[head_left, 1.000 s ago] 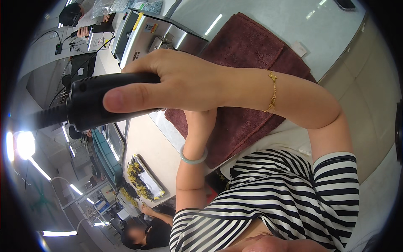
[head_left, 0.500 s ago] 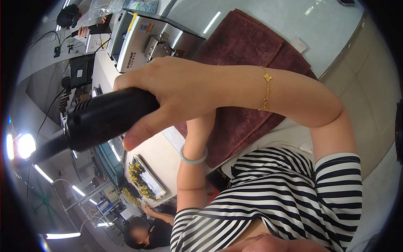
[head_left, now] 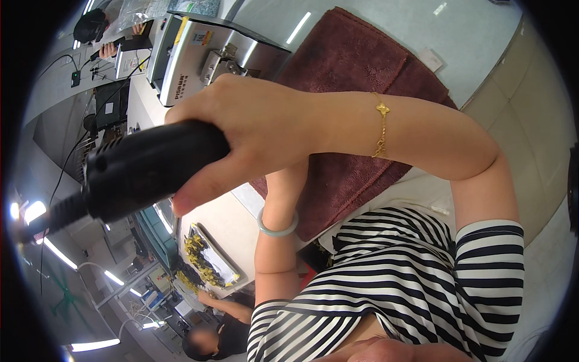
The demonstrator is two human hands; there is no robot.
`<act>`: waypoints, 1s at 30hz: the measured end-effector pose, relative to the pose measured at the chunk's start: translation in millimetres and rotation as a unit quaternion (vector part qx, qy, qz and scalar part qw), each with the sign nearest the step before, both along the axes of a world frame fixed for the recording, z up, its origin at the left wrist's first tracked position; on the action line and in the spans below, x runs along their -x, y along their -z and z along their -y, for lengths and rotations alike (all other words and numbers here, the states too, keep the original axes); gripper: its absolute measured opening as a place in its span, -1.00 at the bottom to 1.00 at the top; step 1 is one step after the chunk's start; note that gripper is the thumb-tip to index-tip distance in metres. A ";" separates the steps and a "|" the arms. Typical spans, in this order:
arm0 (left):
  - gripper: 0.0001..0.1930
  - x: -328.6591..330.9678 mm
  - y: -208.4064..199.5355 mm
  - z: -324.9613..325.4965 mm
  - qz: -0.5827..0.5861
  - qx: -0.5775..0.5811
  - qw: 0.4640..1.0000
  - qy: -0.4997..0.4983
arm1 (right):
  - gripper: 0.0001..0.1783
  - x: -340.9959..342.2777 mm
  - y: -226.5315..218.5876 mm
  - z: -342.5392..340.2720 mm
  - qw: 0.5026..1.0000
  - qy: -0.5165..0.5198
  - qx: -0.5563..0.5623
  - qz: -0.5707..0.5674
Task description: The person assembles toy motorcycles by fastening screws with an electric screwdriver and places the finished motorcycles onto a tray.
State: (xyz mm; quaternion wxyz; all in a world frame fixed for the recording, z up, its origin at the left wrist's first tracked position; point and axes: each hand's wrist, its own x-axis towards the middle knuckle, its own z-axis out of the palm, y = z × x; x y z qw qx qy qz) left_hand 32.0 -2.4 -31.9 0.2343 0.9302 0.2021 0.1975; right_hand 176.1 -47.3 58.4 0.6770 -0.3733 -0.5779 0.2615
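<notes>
My right hand (head_left: pixel 241 120), with a thin gold chain bracelet at its wrist, is wrapped round a thick black cylindrical tool handle (head_left: pixel 157 166). A ribbed black cord sleeve (head_left: pixel 57 218) runs from the handle's left end. The working end of the tool is hidden by my hand, so its kind does not show. My left hand (head_left: pixel 289 175) lies beneath and behind the right one. Only its wrist side shows, above a pale bangle (head_left: pixel 277 223); its fingers are hidden. A folded dark maroon towel (head_left: pixel 356 66) is spread under both arms.
Beyond my right hand stands a silver metal machine (head_left: pixel 223 51) on the table. A white tray (head_left: pixel 235 279) with black and yellow pieces sits to the left. One person (head_left: pixel 220 338) works beside that tray, another (head_left: pixel 90 27) at the far left. A small pale block (head_left: pixel 430 58) lies near the towel.
The black tool handle has shifted slightly left in the view, still in my right hand. The person near the tray has moved an arm.
</notes>
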 end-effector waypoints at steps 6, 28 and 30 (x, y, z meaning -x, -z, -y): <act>-0.88 -4.7 -15.2 -1.4 -0.001 -0.084 0.996 -0.003 | -0.63 -31.8 -3.5 7.2 0.966 0.053 -0.147 -0.208; -0.42 74.3 -16.0 -24.7 0.033 0.099 0.994 0.038 | -0.41 0.5 -22.9 -83.3 0.980 0.106 -0.165 -0.010; -0.42 73.3 -12.2 -26.9 0.029 0.042 0.998 0.035 | -0.41 -2.9 -27.8 -85.3 0.985 0.075 -0.153 0.015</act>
